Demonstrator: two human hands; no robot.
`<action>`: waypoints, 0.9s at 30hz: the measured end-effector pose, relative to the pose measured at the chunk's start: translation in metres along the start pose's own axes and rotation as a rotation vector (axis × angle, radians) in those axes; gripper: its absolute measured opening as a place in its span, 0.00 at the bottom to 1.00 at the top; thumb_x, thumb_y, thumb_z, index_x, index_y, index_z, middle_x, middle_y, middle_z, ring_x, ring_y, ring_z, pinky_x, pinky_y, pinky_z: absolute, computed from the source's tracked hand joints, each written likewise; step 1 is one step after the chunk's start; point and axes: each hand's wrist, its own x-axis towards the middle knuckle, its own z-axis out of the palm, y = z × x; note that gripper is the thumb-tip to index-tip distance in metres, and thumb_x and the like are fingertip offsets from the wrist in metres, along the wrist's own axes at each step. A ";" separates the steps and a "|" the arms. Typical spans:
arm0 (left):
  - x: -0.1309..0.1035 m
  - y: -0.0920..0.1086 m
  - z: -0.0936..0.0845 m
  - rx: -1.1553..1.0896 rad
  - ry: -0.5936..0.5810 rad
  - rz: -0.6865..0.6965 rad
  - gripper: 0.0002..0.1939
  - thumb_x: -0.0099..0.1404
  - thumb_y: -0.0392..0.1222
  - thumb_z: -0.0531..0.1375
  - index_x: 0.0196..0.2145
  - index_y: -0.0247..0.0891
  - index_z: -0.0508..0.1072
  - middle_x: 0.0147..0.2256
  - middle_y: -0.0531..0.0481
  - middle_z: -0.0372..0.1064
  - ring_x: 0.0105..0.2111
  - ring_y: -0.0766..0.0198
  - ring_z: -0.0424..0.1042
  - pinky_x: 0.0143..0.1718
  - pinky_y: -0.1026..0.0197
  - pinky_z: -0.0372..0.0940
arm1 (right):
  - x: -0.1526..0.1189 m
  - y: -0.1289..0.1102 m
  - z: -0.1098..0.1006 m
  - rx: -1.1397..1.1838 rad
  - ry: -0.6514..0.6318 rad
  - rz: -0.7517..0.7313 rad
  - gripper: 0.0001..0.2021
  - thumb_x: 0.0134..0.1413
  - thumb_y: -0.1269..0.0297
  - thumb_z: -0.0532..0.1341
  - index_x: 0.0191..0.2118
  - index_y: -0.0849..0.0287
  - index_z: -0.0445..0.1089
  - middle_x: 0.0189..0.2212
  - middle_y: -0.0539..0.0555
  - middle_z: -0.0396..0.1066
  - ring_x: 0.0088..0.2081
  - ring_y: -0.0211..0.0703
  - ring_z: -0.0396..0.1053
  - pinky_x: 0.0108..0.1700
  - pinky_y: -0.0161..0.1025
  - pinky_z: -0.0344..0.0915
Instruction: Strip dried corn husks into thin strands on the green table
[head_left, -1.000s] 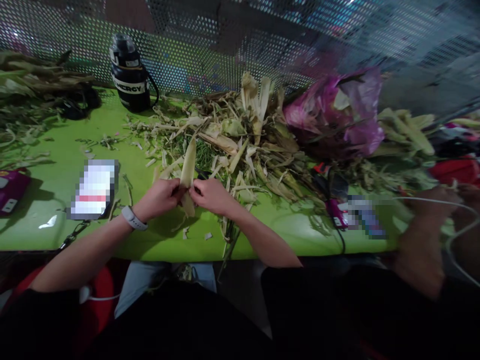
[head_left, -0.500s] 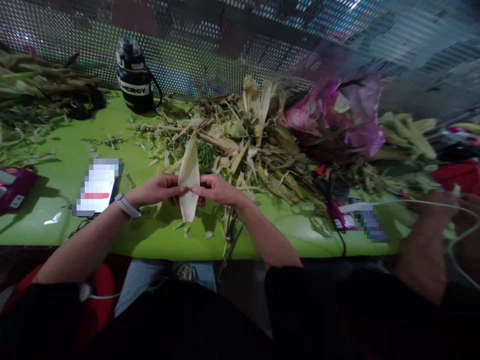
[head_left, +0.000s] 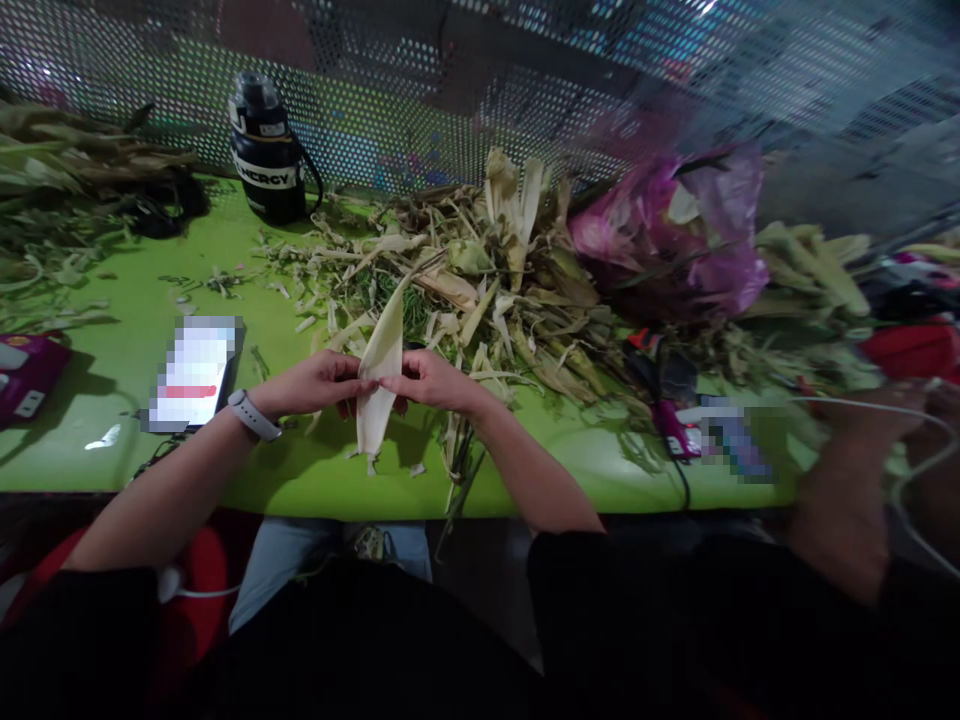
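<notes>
Head view: near the front edge of the green worktop, the left hand and right hand pinch a pale husk leaf midway along, thumbs in front, fingers partly hidden behind. It looks light, thin and flexible, probably prone to splitting lengthwise; its broad middle seems the safest hold.
</notes>
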 end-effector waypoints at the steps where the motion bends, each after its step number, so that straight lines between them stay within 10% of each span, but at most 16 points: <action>1: 0.000 0.001 0.001 0.005 0.003 0.000 0.18 0.65 0.53 0.59 0.33 0.33 0.73 0.27 0.48 0.73 0.23 0.68 0.71 0.24 0.66 0.69 | 0.000 0.000 0.000 -0.002 0.004 0.003 0.09 0.50 0.63 0.65 0.33 0.63 0.69 0.25 0.50 0.72 0.23 0.34 0.68 0.26 0.32 0.68; 11: 0.001 0.007 0.010 0.114 0.074 -0.037 0.14 0.66 0.48 0.57 0.28 0.35 0.68 0.24 0.49 0.71 0.23 0.66 0.72 0.24 0.65 0.66 | 0.001 0.003 0.003 -0.237 0.072 0.012 0.05 0.50 0.68 0.59 0.31 0.64 0.69 0.25 0.52 0.72 0.25 0.37 0.69 0.27 0.33 0.64; 19: 0.001 0.006 0.033 0.767 0.368 0.042 0.10 0.67 0.39 0.52 0.27 0.37 0.65 0.22 0.51 0.63 0.20 0.67 0.61 0.25 0.62 0.53 | -0.001 -0.006 0.015 -0.742 0.319 -0.040 0.09 0.54 0.62 0.56 0.29 0.62 0.68 0.21 0.52 0.69 0.23 0.37 0.63 0.28 0.35 0.57; 27: -0.006 0.015 0.025 0.620 0.508 0.211 0.09 0.67 0.44 0.55 0.34 0.36 0.71 0.27 0.48 0.70 0.25 0.65 0.66 0.29 0.61 0.59 | 0.005 0.007 -0.012 -0.488 0.470 -0.042 0.06 0.53 0.64 0.57 0.29 0.60 0.66 0.22 0.49 0.70 0.23 0.38 0.69 0.27 0.33 0.63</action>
